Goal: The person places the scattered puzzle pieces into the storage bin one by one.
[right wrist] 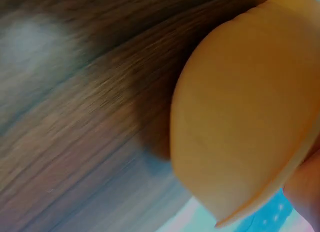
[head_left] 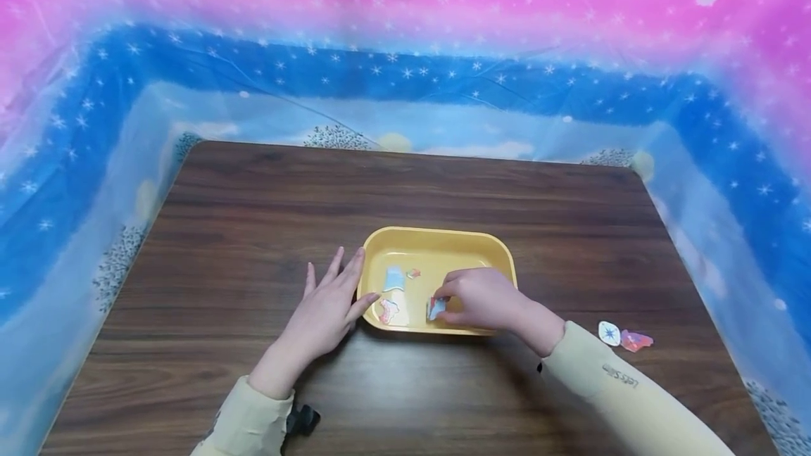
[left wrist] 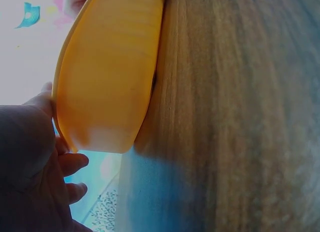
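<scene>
A yellow plastic tray (head_left: 437, 232) with raised walls stands on the table. My left hand (head_left: 326, 312) rests against its left side, fingers spread and fairly straight, thumb over the rim. The left wrist view shows that hand (left wrist: 37, 162) at the tray's outer wall (left wrist: 107, 76). Reaching inside, my right hand (head_left: 484, 295) pinches a small blue-and-red sticker (head_left: 436, 308) close over the tray floor. To its left in the tray lie a light-blue sticker (head_left: 394, 278), a tiny red one (head_left: 414, 274) and a pinkish one (head_left: 389, 311). In the right wrist view the tray wall (right wrist: 245, 106) hides most of the hand.
On the brown wooden table (head_left: 253, 203), right of the tray, lie a white sticker with a blue star (head_left: 610, 333) and a pink-red sticker (head_left: 636, 340), beside my right forearm. A pink and blue patterned cloth (head_left: 405, 76) surrounds the table's back and sides.
</scene>
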